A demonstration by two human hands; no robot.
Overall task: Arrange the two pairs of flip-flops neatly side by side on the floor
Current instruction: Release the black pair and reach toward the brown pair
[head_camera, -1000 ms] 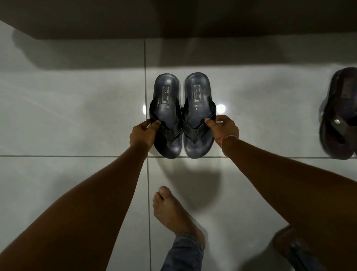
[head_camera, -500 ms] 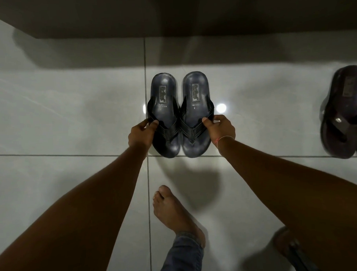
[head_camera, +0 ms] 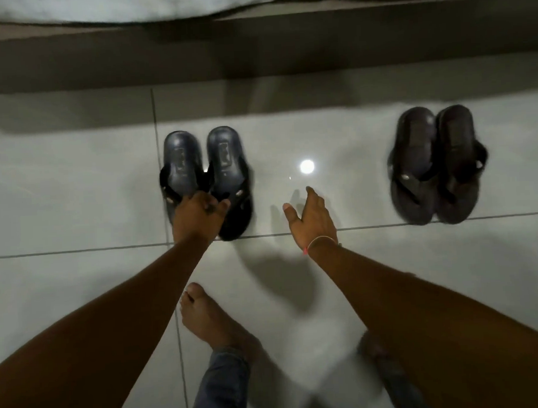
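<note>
A dark blue pair of flip-flops (head_camera: 203, 172) lies side by side on the pale tiled floor, toes pointing toward me. My left hand (head_camera: 197, 217) rests on the straps where the two meet, fingers curled over them. My right hand (head_camera: 311, 220) hovers open over the bare floor just right of that pair, holding nothing. A dark brown pair of flip-flops (head_camera: 435, 165) lies side by side further right, an arm's width away from the blue pair.
A dark low ledge with pale fabric on top (head_camera: 254, 44) runs along the far side. My bare left foot (head_camera: 211, 320) stands on the tiles below the blue pair. A bright light reflection (head_camera: 306, 166) shines on the floor between the pairs.
My right hand has let go of the blue pair and moved right, opening. My left hand shifted onto the middle straps. The view swung right, bringing the whole brown pair into sight.
</note>
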